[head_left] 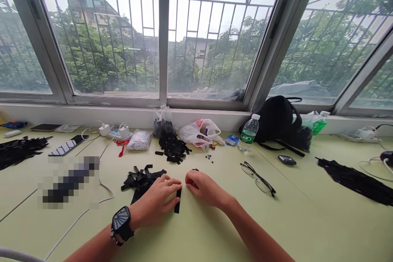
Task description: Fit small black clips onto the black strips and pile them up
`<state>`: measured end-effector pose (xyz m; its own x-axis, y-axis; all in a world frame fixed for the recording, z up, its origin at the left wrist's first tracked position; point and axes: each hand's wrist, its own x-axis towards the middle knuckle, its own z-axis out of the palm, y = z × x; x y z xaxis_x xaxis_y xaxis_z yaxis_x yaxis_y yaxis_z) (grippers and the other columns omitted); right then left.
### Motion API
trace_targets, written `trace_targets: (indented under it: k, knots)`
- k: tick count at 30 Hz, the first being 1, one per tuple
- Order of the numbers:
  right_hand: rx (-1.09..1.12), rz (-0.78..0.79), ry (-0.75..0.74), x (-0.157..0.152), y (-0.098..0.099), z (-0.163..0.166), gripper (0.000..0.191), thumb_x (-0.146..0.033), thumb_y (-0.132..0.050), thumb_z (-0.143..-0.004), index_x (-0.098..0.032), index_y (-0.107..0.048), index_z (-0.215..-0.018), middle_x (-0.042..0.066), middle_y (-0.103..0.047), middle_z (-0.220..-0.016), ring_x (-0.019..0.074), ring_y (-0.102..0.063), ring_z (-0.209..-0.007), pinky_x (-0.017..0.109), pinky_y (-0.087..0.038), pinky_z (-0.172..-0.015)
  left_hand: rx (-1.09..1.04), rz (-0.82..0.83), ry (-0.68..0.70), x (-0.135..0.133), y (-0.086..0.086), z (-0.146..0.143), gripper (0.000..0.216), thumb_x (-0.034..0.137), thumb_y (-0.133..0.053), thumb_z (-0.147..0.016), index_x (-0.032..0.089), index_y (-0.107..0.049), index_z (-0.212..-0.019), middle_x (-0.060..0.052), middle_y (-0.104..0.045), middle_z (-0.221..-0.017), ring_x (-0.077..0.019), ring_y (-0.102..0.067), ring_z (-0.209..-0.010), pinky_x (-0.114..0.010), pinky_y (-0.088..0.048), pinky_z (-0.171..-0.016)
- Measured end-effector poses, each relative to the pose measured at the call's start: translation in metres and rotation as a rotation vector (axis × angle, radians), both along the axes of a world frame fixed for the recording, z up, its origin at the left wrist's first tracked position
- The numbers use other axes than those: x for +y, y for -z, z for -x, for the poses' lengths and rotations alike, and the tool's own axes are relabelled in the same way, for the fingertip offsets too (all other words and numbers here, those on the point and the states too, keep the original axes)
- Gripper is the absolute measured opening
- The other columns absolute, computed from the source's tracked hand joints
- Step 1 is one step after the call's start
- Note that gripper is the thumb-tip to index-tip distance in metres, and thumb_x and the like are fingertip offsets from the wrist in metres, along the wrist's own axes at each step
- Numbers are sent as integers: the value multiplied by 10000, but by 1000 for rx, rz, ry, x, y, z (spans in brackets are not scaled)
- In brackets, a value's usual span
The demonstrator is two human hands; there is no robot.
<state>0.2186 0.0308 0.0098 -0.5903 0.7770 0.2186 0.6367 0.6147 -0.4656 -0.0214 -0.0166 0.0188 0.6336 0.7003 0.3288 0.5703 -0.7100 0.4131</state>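
A: Starting from the near pile of black strips [139,179]: shaped how?

B: Flat, short and ribbon-like, tangled at odd angles, ends cut square. Woven or plastic? Cannot tell.

A: And the single black strip [177,209]?

B: Lying just right of the near pile, on the smooth pale green table [211,233]. Narrow and straight, with a clean near end.

A: Gripped by the left hand [156,197]?

B: Touched by the thumb, with fingers stretched toward the far end. Only a narrow gap between thumb and index finger. Pinched or merely pressed down? Cannot tell.

A: And with the right hand [203,188]?

B: Set right of the near pile, past the strip, fingers curled closely inward. Peeking out above the knuckles, a small dark bit; holding it or not, cannot tell.

A: Beyond the near pile?

B: Slightly to its right, a shaggy second heap [173,147] of similar strips, below a crinkled clear bag [162,118]. Farther right of the pile, small dark discs [209,158], round and scattered. Well to its right, thin-framed glasses [257,177] and a clear plastic bottle [249,133], green-labelled.
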Motion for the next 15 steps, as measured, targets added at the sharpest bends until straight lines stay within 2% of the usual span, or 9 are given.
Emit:
trace_targets:
  k: [6,15]
  knots:
    - [38,-34,20,0,-3,-3,115,-107,-574,-868,-205,-597,-925,6,-637,-898,153,-572,-783,264,-401,-719,-17,-1,-1,0,4,1,406,277,-648,-966,335,-606,-1366,-16,-654,-1339,-268,-548,-1196,-493,-457,-1093]
    - [21,11,31,1,-2,-4,121,-93,-549,-873,-199,-607,-872,15,-655,-891,157,-590,-782,265,-410,-710,-13,-9,1,1,6,3,432,330,-678,-953,329,-599,-1378,-17,-646,-1356,-275,-542,-1204,-500,-450,-1109]
